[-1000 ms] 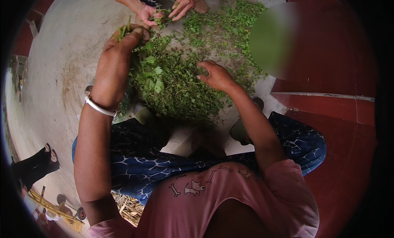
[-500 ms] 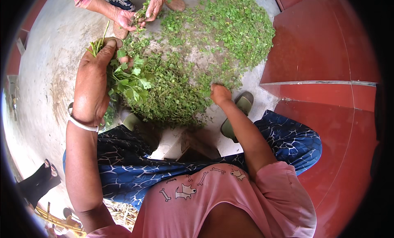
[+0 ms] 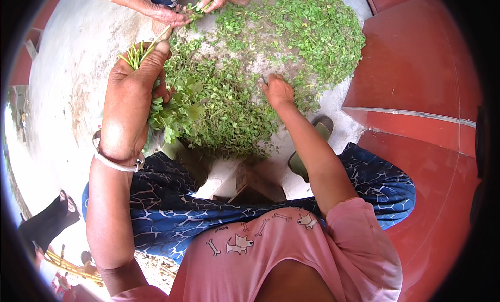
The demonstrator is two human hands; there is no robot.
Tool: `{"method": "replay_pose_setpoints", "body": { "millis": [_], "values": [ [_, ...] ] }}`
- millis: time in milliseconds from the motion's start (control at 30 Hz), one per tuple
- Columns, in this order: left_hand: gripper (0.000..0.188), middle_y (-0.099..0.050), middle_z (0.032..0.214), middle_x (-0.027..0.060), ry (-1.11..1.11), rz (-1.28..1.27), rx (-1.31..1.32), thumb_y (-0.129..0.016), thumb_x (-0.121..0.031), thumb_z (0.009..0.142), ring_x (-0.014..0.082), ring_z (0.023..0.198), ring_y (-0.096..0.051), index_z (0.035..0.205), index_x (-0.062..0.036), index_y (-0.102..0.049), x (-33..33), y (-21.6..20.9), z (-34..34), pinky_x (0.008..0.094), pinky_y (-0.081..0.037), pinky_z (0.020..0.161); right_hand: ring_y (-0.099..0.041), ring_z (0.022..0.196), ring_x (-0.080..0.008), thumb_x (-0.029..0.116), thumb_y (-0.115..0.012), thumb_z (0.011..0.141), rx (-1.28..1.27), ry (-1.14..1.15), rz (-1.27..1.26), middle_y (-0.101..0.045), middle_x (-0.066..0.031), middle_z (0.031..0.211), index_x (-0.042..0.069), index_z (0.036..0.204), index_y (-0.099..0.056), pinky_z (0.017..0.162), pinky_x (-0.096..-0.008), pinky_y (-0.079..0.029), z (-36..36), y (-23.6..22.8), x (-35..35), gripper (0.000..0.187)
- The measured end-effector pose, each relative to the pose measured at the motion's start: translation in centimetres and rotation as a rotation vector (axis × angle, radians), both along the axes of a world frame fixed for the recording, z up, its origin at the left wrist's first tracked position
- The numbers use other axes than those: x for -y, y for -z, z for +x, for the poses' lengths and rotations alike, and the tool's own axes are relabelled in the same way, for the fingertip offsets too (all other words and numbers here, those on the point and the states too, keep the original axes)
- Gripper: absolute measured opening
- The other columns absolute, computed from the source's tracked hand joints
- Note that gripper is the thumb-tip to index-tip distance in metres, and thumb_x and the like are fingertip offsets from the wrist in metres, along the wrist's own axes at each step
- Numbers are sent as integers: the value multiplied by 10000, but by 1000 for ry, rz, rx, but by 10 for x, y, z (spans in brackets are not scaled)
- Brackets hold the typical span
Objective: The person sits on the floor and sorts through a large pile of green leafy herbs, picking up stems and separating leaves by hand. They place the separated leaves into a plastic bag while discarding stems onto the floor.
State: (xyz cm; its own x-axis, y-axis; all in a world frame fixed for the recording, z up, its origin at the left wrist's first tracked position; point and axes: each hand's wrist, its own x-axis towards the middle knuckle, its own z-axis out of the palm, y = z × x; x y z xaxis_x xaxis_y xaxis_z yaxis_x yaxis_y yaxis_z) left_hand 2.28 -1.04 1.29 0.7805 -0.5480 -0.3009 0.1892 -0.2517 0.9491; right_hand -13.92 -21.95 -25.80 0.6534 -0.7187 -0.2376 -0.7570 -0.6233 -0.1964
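Observation:
My left hand is closed round a bunch of leafy greens. Pale cut stems stick out above the thumb, while the leaves hang down beside the palm. Over the pile of loose greens on the floor is my right hand, its fingers drawn together. A thin dark bit shows at its fingertips, too small to name. Across the pile, another person's two hands hold a small sprig of greens.
A brighter spread of greens covers the floor at the far right. Red panels stand along the right side. My green shoes flank the near edge of the pile, with a wooden stool between my legs.
My right hand has moved away from me, up over the middle of the greens. The bunch in my left hand has turned slightly, its leaves lower. The other person's hands have shifted slightly.

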Motion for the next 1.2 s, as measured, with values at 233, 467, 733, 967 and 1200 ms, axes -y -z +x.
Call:
{"method": "replay_pose_setpoints", "body": {
  "millis": [233,467,733,967,1200],
  "values": [
    [157,-434,567,-49,33,9,-13,-611,-221,873,51,488,-388,893,-69,-580,-5,5,-7,210,-370,530,-613,705,-204,162,-598,805,-65,101,675,-634,-91,885,66,911,-623,641,-333,-498,12,3,43,144],
    [106,-525,693,-53,152,38,18,-610,-169,865,37,557,-433,877,-64,-614,-4,18,-4,203,-383,537,-527,604,-68,168,-623,819,404,221,945,-600,-1,766,93,870,-593,514,-226,-402,-10,-72,56,96],
    [91,-561,724,-43,302,100,41,-625,-134,855,36,562,-458,898,-54,-630,6,39,-8,204,-389,502,-531,620,-69,154,-599,846,631,126,1248,-614,-2,787,108,843,-562,553,-211,-409,8,-136,18,59],
    [171,-525,662,-51,430,132,86,-629,-139,860,31,599,-422,935,14,-634,9,64,-19,216,-367,528,-534,641,-72,156,-593,855,704,36,1362,-616,-14,804,92,862,-551,569,-209,-419,17,-164,-17,77],
    [251,-532,656,-28,557,196,160,-661,-224,845,52,606,-424,934,8,-628,10,66,-24,238,-392,533,-526,638,-65,148,-595,861,800,74,1380,-571,22,784,91,869,-539,565,-207,-412,22,-174,-44,80]
  ]
}}
